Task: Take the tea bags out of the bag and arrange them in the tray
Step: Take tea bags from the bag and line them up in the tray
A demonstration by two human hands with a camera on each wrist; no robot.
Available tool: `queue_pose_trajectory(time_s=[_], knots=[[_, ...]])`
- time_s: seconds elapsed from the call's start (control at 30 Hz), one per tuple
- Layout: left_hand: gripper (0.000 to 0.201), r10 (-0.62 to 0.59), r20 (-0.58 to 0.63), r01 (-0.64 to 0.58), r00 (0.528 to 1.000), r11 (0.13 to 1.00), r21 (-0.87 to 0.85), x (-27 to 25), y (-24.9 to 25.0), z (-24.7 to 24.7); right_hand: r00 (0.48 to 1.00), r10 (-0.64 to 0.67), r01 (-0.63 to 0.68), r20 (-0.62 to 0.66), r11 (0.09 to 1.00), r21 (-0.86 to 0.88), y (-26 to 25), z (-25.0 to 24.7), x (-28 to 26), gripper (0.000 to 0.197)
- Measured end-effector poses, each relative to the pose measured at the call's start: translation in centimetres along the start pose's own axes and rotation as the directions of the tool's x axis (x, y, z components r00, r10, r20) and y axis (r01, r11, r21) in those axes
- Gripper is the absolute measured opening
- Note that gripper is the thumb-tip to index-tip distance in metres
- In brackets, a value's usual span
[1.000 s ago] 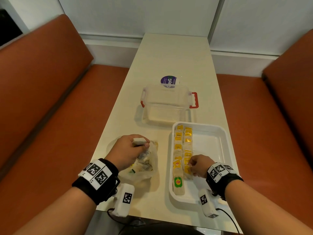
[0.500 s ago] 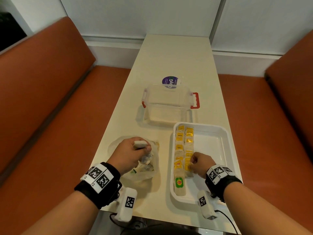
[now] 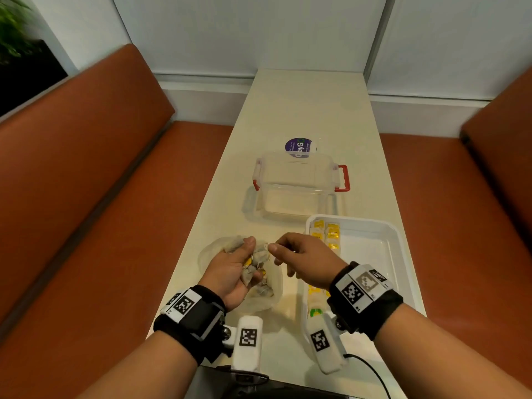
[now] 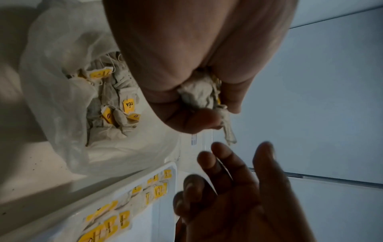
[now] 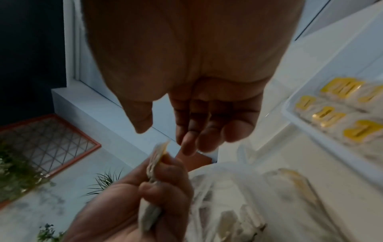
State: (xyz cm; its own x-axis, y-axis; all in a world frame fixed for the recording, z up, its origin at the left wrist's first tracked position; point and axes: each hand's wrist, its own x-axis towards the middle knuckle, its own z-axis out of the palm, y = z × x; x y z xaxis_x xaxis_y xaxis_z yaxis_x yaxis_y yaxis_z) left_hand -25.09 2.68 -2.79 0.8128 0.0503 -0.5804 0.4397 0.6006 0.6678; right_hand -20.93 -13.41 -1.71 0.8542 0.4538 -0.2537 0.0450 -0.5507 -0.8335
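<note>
A person sits at a narrow cream tabletop (image 3: 302, 110) between two orange bench seats, sorting tea bags.

The left hand (image 3: 230, 272) is raised just above a crumpled clear plastic bag (image 3: 270, 298) lying on the tabletop. Its grip is clamped around a small bunch of tea bags (image 3: 256, 260), thumb pressing them against curled fingers, probably so they can be passed across one at a time. One bag pokes out past the thumb.

The right hand (image 3: 305, 263) is beside it, thumb and fingers apart and holding nothing, its fingertips (image 5: 187, 147) just short of that protruding tea bag. It looks ready to pinch a single bag and carry it over.

More tea bags remain loose inside the plastic bag (image 4: 62, 91), strings tangled; one yellow tag (image 4: 129, 104) reads "TEA".

To the right, close to the bag, is a white rectangular tray (image 3: 397, 240). Tea bags already laid there (image 3: 325, 234) form two neat columns along its left side, yellow tags up; the rest of the tray floor is bare. One tag near the front (image 3: 316, 312) is green; its print is too small to read.

Farther back stands a clear plastic storage box with red latches (image 3: 296, 185). Behind it lies a round purple sticker (image 3: 299, 146) with partly hidden white lettering, roughly "ayG".
</note>
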Motion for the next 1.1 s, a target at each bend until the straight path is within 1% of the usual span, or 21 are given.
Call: queue_pose_trajectory(time_s=[0.07,0.13,0.2,0.33,0.47,0.57,0.7,0.77,0.83,0.87,0.93,0.97,1.03,1.1], knots=[[0.014,0.016,0.019,-0.016,1.000,1.000,-0.002,-0.1,-0.1,0.2,1.000,0.006,-0.006,0.001,0.998,0.068,-0.5,0.6,0.4,0.029],[0.016,0.015,0.028,-0.015,0.999,1.000,0.003,-0.1,-0.4,0.2,1.000,0.001,-0.001,0.001,0.994,0.111,-0.7,0.8,0.7,0.020],[0.022,-0.006,0.029,0.007,1.000,1.000,-0.002,-0.2,-0.8,0.1,1.000,-0.007,0.007,0.003,0.995,0.104,-0.8,0.7,0.9,0.014],[0.035,-0.047,-0.013,0.046,0.999,0.997,-0.063,-0.1,-1.0,-0.4,1.000,-0.024,0.024,-0.014,0.999,0.047,-1.2,0.0,0.9,0.011],[0.031,-0.059,-0.076,0.054,0.995,0.996,-0.068,0.2,-0.6,-0.9,0.999,-0.027,0.027,-0.034,1.000,0.007,-1.4,-0.8,0.8,0.011],[0.027,-0.045,-0.089,0.039,0.995,0.997,-0.066,0.4,-0.4,-0.9,0.999,-0.005,0.006,-0.044,1.000,0.020,-1.7,-1.0,0.7,0.012],[0.017,-0.031,-0.055,0.027,0.998,0.997,-0.077,0.2,-0.2,-0.5,1.000,0.014,-0.012,-0.027,0.997,0.082,-2.0,-0.6,0.6,0.011],[0.016,-0.023,-0.032,0.020,0.999,0.996,-0.083,0.2,-0.2,-0.3,0.997,0.040,-0.035,-0.062,0.996,0.085,-1.9,-0.4,0.6,0.014],[0.019,-0.013,-0.004,0.012,1.000,0.995,-0.096,0.2,-0.1,0.0,0.993,0.096,-0.090,-0.073,0.993,0.076,-1.6,-0.2,0.6,0.020],[0.020,-0.005,0.009,0.006,1.000,0.995,-0.097,0.1,0.0,0.1,0.991,0.124,-0.119,-0.050,0.989,0.089,-1.4,-0.2,0.6,0.023],[0.016,0.012,0.029,-0.010,0.999,0.996,-0.090,0.0,0.2,0.4,0.988,0.151,-0.154,0.029,0.970,0.190,-1.3,-0.1,0.5,0.024],[0.016,0.018,0.033,-0.015,0.999,0.996,-0.084,0.0,0.2,0.6,0.988,0.144,-0.154,0.057,0.956,0.251,-1.4,0.0,0.5,0.022],[0.018,0.019,0.027,-0.017,0.999,0.998,-0.066,0.0,0.2,0.7,0.993,0.109,-0.115,0.038,0.948,0.298,-1.7,-0.1,0.4,0.016],[0.024,0.005,-0.004,-0.006,1.000,0.998,-0.057,0.1,-0.1,0.4,0.998,0.064,-0.059,-0.016,0.973,0.225,-2.0,-0.4,0.5,0.013]])
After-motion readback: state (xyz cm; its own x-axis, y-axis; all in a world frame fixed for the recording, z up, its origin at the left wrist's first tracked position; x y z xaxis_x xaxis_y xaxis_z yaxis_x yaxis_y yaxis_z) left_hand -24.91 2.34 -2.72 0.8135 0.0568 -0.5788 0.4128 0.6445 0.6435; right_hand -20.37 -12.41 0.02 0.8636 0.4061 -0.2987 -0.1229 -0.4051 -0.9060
